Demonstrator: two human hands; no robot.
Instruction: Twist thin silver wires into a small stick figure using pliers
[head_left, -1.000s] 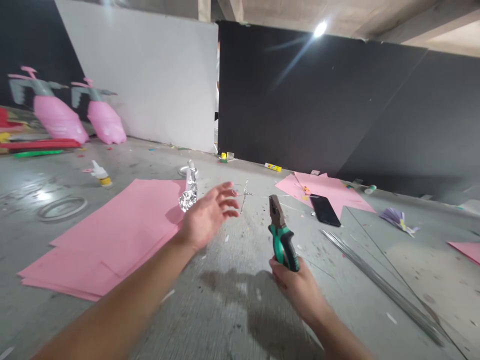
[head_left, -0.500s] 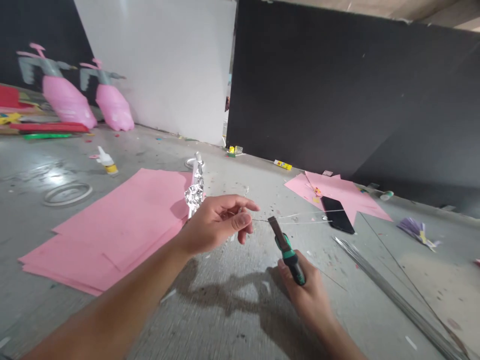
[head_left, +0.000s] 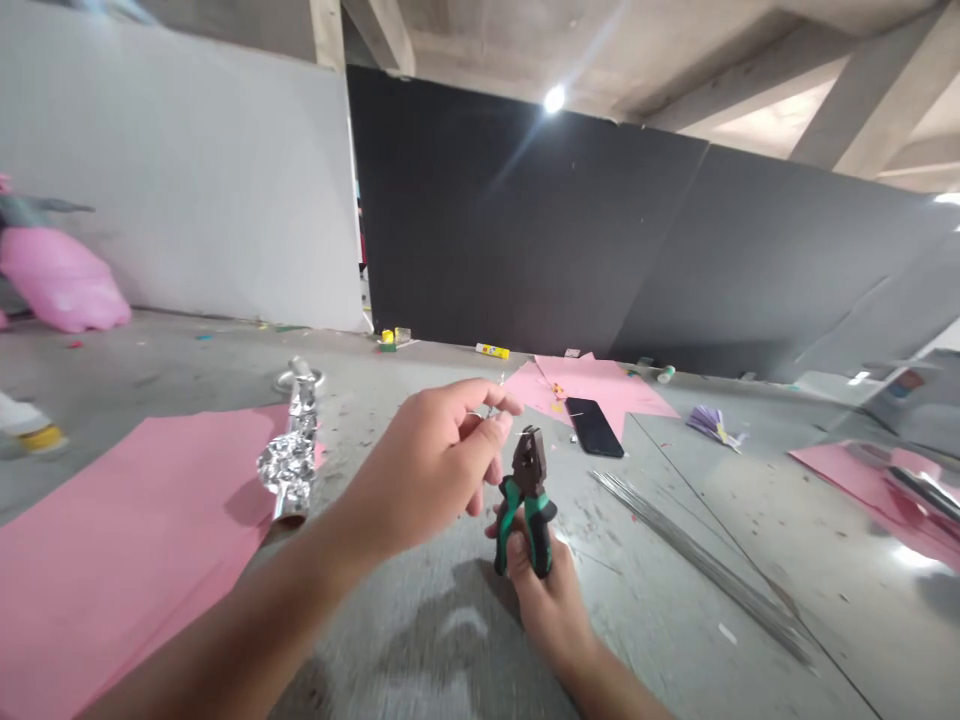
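Note:
My left hand (head_left: 442,455) is closed in a pinch on a thin metal wire (head_left: 491,409), most of it hidden by the fingers. Combination pliers (head_left: 530,465) with green and black handles are gripped in my right hand (head_left: 547,595). Their dark jaws point up beside my left fingertips and look slightly apart. Whether the jaws touch the wire I cannot tell. To the left of my left hand lies a crumpled foil roll (head_left: 289,455).
Pink sheets (head_left: 142,530) lie at left, more pink paper (head_left: 645,390) at the back. A black phone (head_left: 594,428) and a bundle of wires (head_left: 690,555) lie on the right. A glue stick (head_left: 492,351) rests by the dark panel (head_left: 510,220).
My view has swung right and up. The pliers have turned from edge-on to showing both handles, and their jaws are closer to my left fingers. The long wire strands beyond the jaws no longer show.

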